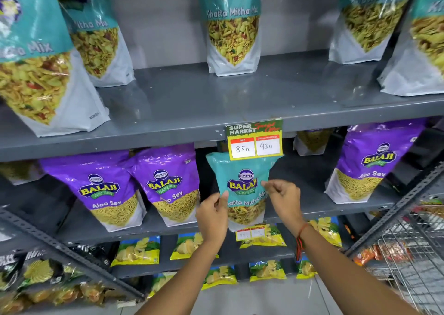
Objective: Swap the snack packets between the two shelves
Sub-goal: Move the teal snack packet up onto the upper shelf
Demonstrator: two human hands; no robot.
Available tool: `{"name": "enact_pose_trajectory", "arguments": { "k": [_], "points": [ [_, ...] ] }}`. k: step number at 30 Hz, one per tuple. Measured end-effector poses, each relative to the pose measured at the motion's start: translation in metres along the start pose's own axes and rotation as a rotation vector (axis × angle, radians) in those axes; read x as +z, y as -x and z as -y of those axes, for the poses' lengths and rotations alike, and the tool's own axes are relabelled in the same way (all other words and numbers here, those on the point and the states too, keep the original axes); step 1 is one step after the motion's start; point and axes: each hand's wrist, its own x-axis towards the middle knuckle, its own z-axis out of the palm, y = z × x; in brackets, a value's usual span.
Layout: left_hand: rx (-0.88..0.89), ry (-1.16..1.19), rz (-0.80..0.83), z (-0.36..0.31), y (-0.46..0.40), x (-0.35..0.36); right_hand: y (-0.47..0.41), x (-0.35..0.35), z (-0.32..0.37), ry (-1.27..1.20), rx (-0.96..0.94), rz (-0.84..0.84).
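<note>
A teal Khatta Mitha Mix packet stands upright at the middle of the lower shelf, between purple Aloo Sev packets. My left hand pinches its left edge and my right hand pinches its right edge. Purple Aloo Sev packets stand left of it, further left and at the right. The upper shelf carries several teal Khatta Mitha Mix packets, one at its middle back.
A price tag hangs from the upper shelf's front edge, just above the held packet. Yellow chip packets fill the shelves below. A wire cart stands at the right, and a slotted metal upright crosses the lower left.
</note>
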Motion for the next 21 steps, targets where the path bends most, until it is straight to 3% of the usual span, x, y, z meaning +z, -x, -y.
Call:
{"name": "enact_pose_trajectory", "arguments": {
  "k": [6,11,16,21],
  "points": [
    [0.082,0.011,0.022,-0.005,0.072,-0.047,0.083,-0.040,0.024,-0.016,-0.032,0.092],
    [0.168,0.147,-0.032,-0.040,0.096,-0.098,0.125,-0.066,0.080,-0.006,-0.200,0.080],
    [0.316,0.306,-0.143,-0.123,0.057,-0.144,0.103,-0.083,0.171,-0.109,-0.407,-0.013],
    [0.482,0.321,-0.278,-0.206,-0.023,-0.179,0.039,-0.096,0.273,-0.211,-0.550,-0.127]
  ]
}}
